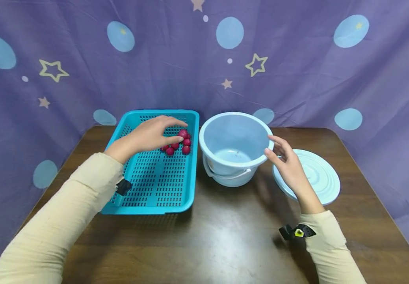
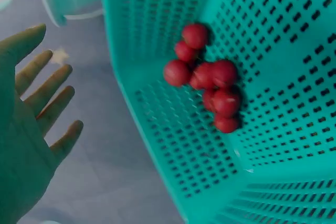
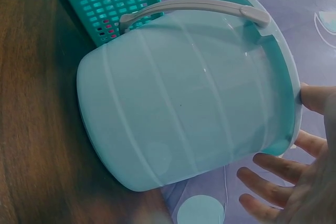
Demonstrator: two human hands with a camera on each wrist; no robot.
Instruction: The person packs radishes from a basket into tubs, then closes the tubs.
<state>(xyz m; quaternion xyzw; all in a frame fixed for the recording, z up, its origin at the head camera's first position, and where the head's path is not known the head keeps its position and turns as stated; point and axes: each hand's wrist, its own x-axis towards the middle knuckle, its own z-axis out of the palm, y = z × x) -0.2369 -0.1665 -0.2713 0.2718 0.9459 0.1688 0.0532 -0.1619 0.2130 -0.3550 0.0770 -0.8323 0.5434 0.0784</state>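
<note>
Left hand: fingers spread, above one slotted plastic basket containing red balls (at least eight countable). Right hand: fingers apart, touching one smooth, round bucket at its rim, beside the basket. One ridged, circular lid rests rightward. Support: wood-grain table. Behind: purple star-patterned curtain.

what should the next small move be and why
Probably lower the left hand and pinch one red fruit: that hand hovers empty above the basket, while the right hand is at the rim of the open bucket, where no fruit shows.
</note>
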